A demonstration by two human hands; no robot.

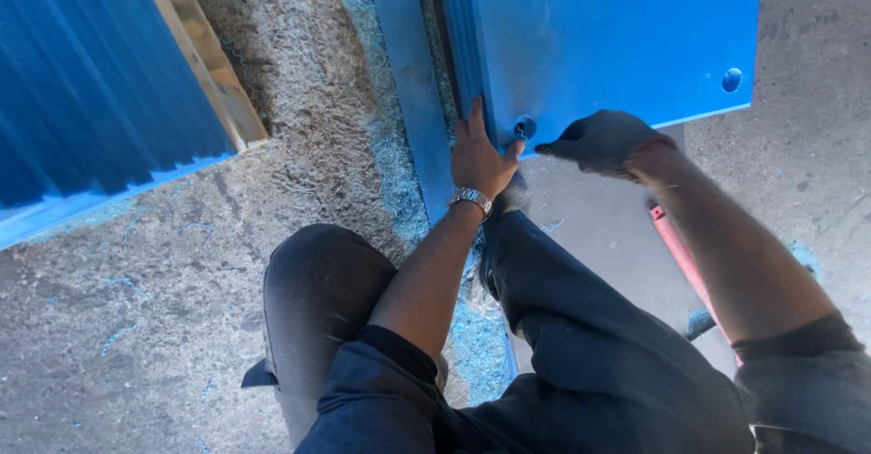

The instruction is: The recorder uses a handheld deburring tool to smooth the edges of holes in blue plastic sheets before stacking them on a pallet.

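Note:
A flat blue panel (pixel 617 28) lies on the concrete floor ahead of me, with a round hole (pixel 523 128) near its near-left corner and another hole (pixel 731 79) at the right. My left hand (pixel 479 156), a metal watch on its wrist, rests flat against the panel's left edge, thumb beside the hole. My right hand (pixel 603 141) hovers just right of that hole with its fingers bunched together, pointing at it. Whether the fingers pinch something small is hidden in shadow.
A stack of ribbed blue sheets (pixel 91 91) on a wooden batten (pixel 213 64) lies at the left. Blue shavings (pixel 399 164) cover the floor along a blue strip (pixel 413 82). A red tool handle (pixel 680 254) lies under my right forearm. My dark-trousered knees (pixel 318 282) fill the foreground.

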